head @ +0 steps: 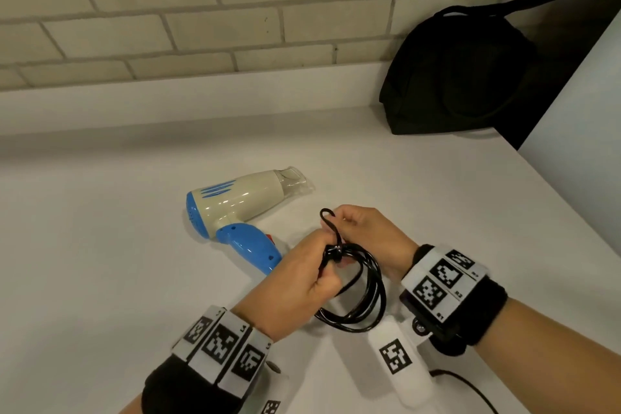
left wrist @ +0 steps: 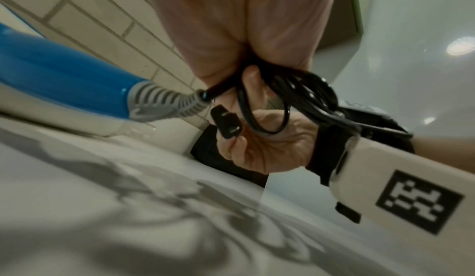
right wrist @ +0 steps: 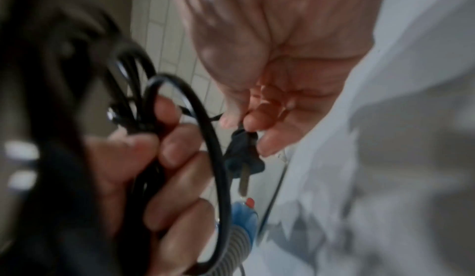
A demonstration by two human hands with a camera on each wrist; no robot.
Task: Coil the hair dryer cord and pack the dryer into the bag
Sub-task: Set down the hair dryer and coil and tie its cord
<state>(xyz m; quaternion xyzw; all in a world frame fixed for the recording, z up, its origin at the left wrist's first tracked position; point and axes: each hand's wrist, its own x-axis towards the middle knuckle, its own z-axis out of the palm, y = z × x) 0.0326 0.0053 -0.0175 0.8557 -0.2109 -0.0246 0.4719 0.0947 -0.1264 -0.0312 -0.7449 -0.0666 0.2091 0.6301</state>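
The cream and blue hair dryer (head: pixel 235 208) lies on its side on the white counter (head: pixel 100 262). Its black cord (head: pixel 364 292) is gathered into a coil that hangs between my hands, just right of the dryer's blue handle (left wrist: pixel 64 73). My left hand (head: pixel 316 265) grips the bundled loops at the top of the coil. My right hand (head: pixel 349 225) pinches the cord's end, with a small loop sticking up beside it. In the right wrist view my right fingertips (right wrist: pixel 254 122) hold the black plug (right wrist: pixel 244 152). The black bag (head: pixel 460 74) stands at the back right against the wall.
A brick-tiled wall (head: pixel 201 10) with a low ledge runs behind the counter. A pale panel (head: pixel 578 131) rises at the right, beside the bag. The counter's edge slants down along the right side.
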